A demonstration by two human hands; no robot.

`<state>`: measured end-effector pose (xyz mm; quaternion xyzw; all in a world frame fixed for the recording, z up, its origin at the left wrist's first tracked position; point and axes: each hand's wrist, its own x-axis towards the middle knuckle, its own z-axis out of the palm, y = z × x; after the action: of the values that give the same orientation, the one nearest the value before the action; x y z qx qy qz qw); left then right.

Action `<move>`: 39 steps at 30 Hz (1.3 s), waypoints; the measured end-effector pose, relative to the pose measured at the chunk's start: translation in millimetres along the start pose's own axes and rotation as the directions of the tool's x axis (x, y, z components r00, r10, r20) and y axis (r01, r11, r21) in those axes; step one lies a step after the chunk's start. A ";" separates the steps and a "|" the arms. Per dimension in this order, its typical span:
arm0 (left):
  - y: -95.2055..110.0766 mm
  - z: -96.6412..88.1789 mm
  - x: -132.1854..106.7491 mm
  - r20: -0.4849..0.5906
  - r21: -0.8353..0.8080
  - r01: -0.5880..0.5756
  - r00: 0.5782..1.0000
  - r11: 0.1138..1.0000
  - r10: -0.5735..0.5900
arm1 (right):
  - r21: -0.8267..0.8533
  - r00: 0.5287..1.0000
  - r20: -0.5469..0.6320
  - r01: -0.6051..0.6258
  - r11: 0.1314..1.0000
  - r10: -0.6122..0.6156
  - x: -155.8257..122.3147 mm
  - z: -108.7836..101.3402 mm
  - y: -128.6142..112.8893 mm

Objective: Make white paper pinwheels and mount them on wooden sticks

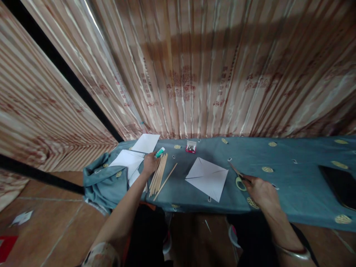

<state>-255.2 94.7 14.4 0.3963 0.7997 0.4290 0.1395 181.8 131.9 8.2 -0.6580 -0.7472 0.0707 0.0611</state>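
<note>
Swinging the scissors left could, I judge, nick the creased paper, since their tip sits just beside its corner; a brush from my left hand could scatter the wooden sticks. That hand looks curled closed around the glue stick, near the sticks. My right hand is closed on the scissors' handle. The paper lies on the desk between both hands, touching neither.

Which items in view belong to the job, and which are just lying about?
Likely in use:
- scissors, at right hand
- glue stick, by left hand
- creased paper
- wooden sticks
- small open box
- white sheets

Apparently just lying about:
- dark flat device
- red object on floor
- pale scrap on floor
</note>
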 end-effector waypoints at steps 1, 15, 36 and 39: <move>-1.9 1.3 2.9 0.014 0.002 0.008 1.000 1.000 -0.008 | 0.002 1.000 0.005 0.006 1.000 -0.006 -1.1 0.2 1.4; 22.3 2.6 -29.7 0.108 -0.396 0.200 0.979 0.896 -0.171 | -0.052 0.996 -0.002 0.088 0.995 -0.088 -3.8 -2.1 -0.3; 95.7 36.3 -140.3 0.489 -0.695 0.322 0.867 0.643 0.096 | 0.697 0.982 -0.181 0.170 0.696 -0.058 -9.3 -7.5 -18.0; 118.3 57.0 -158.6 0.652 -0.642 0.378 0.726 0.667 0.217 | 0.984 0.977 0.037 0.002 0.181 -0.211 -14.1 -9.1 -49.4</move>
<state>-59.7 45.5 56.3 0.3937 0.4626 0.5306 0.5912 137.1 112.0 26.4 -0.4060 -0.5766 0.5792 0.4089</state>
